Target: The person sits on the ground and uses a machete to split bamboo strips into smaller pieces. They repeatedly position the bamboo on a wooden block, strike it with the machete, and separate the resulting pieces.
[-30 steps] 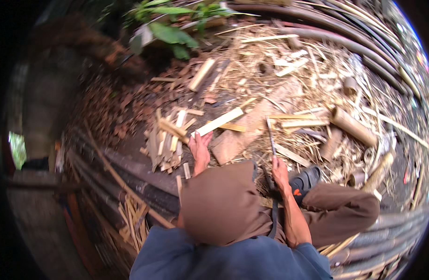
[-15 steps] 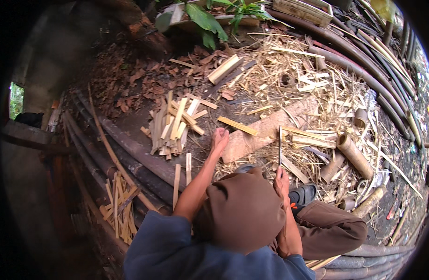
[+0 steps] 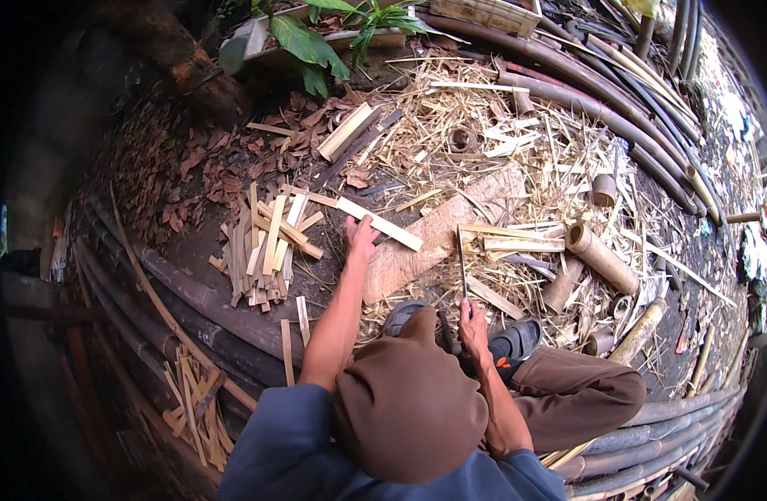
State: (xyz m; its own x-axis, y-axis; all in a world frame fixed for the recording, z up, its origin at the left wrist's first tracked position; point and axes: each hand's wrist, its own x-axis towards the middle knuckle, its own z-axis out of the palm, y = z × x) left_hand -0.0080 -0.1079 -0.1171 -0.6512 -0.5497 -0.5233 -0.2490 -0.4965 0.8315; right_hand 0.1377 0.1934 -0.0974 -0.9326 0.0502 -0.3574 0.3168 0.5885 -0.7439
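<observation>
My left hand [image 3: 360, 235] is closed on one end of a pale, flat bamboo strip [image 3: 389, 227], whose other end reaches out over a flat wooden board [image 3: 404, 265] on the ground. In my right hand [image 3: 474, 328] is the handle of a long, narrow knife [image 3: 461, 265], its blade pointing away from me beside the board's right edge. To the left of my left hand lies a loose pile of cut bamboo strips [image 3: 262, 250]. Split bamboo pieces [image 3: 524, 244] rest just right of the blade.
Bamboo shavings [image 3: 438, 108] cover much of the ground beyond the board. Short bamboo tubes [image 3: 602, 259] lie at right. Long dark poles [image 3: 225, 313] run along the left, with another strip bundle [image 3: 191, 401] on them. A leafy plant [image 3: 304, 46] stands at the back.
The bamboo strip in my left hand has turned, now showing its broad pale face. My right hand keeps the knife in much the same place. The whole view has shifted slightly.
</observation>
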